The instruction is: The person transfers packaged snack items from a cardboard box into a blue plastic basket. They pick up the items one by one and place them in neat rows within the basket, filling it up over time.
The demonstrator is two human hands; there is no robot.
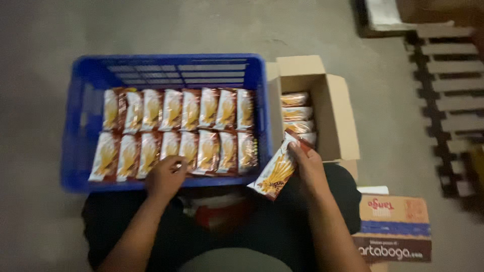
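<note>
Pinching one snack packet point(275, 174), right hand point(308, 168), left hand point(166, 176) curled on sixteen crated packets point(174, 132).

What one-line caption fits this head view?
Right hand holds a snack pack beside an open carton; left hand touches packs in a blue crate.

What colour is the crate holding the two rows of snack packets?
Blue: the slatted plastic crate shows clearly in the head view, the only view here.

Snack packet point(275, 174) in right hand point(308, 168)
</note>
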